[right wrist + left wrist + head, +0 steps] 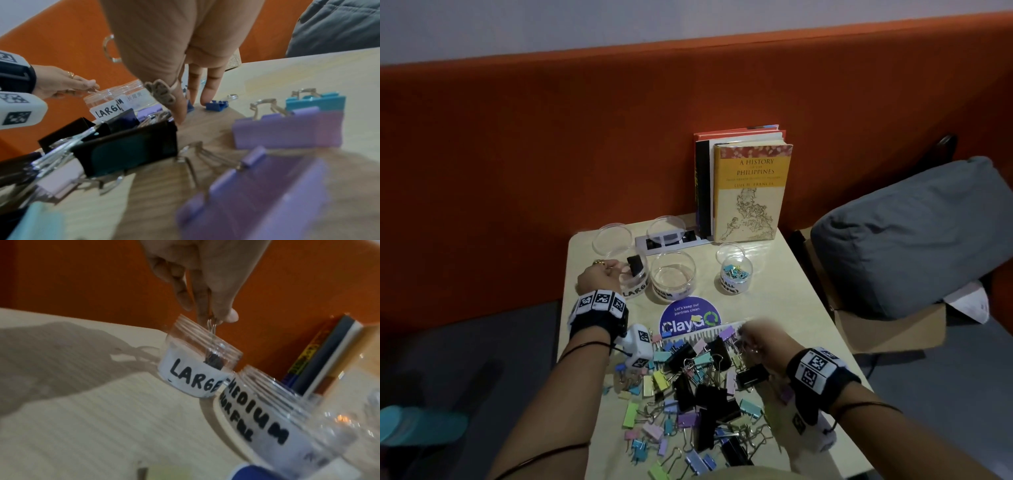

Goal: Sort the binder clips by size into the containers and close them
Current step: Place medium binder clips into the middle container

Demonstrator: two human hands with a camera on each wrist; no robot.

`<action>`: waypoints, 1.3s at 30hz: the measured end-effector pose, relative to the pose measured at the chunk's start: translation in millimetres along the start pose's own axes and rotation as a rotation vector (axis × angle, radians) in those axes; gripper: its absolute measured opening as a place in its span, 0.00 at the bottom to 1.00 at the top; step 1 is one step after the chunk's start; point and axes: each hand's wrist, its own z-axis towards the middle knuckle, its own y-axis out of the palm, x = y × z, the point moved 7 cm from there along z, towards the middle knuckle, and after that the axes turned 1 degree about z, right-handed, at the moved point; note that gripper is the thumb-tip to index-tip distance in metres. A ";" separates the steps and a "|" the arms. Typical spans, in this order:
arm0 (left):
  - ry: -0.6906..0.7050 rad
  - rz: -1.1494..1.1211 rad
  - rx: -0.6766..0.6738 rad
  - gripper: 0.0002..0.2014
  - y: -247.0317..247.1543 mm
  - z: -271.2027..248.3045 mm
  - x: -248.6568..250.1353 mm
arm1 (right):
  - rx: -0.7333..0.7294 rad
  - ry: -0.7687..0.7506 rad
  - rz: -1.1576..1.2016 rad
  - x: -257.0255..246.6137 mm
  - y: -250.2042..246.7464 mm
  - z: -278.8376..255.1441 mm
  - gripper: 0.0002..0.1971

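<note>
My left hand (602, 274) pinches the wire handle of a large black binder clip (635, 265) and holds it inside the open jar marked LARGE (635, 289). The left wrist view shows my left hand (213, 318) over the rim of that LARGE jar (195, 378), with the black clip (213, 361) hanging within. Beside it stands the empty MEDIUM jar (673, 275). The small jar (734, 274) holds several small coloured clips. A pile of mixed clips (698, 387) covers the near table. My right hand (191, 100) points straight fingers down beside a small blue clip (217, 104), holding nothing.
Two clear lids (609, 240) (666, 228) lie behind the jars, a third (731, 251) by the small jar. Books (751, 192) stand against the orange wall. A round blue sticker (690, 317) marks the table. A grey cushion (911, 240) lies off the right edge.
</note>
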 end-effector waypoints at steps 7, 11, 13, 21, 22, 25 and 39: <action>0.225 0.455 -0.143 0.14 24.9 -8.8 8.1 | -0.014 -0.024 -0.070 -9.8 -6.6 2.9 0.09; 0.217 0.539 -0.158 0.13 32.8 -14.8 -0.1 | -0.030 -0.029 -0.055 -10.3 -7.9 7.9 0.21; 0.221 0.464 -0.162 0.12 34.6 -17.2 -0.3 | -0.015 -0.042 0.003 -7.6 -8.6 10.4 0.26; 0.264 0.305 -0.273 0.12 44.3 -13.3 -5.0 | 0.203 0.099 0.165 -12.5 -57.8 12.4 0.21; 0.265 0.287 -0.291 0.12 45.4 -12.8 -5.5 | 0.222 0.084 0.202 -21.6 -65.6 15.4 0.21; 0.247 0.269 -0.331 0.13 47.4 -15.0 -11.7 | 0.234 -0.003 0.209 -65.2 -84.8 39.2 0.12; 0.380 0.271 -0.217 0.21 17.0 -21.9 2.8 | 0.056 0.037 -0.037 -130.8 -74.9 144.2 0.19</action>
